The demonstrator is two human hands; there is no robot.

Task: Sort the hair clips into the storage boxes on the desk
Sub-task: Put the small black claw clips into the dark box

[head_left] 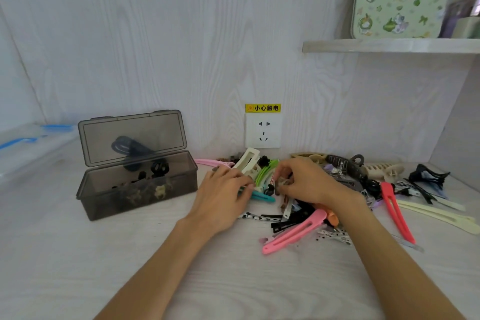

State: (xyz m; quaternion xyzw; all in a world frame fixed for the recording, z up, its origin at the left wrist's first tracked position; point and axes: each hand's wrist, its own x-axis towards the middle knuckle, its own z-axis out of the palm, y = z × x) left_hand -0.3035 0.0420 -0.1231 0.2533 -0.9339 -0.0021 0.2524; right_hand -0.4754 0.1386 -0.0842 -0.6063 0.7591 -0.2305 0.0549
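Observation:
A pile of hair clips [306, 215] in many colours spreads over the desk from the middle to the right. A smoky grey storage box [137, 189] stands open at the left with several dark clips inside. My right hand [304, 182] pinches a small brown clip [281, 183] above the pile. My left hand [223, 195] rests palm down on the left edge of the pile, fingers over a teal clip [262, 197] and a cream clip [246, 162]. Whether it grips anything is hidden.
A clear bin with blue handles [28, 145] sits at the far left. A wall socket [263, 131] is behind the pile. A shelf [389, 45] at the upper right holds a green patterned board. A long red clip [397, 213] and cream clips lie to the right.

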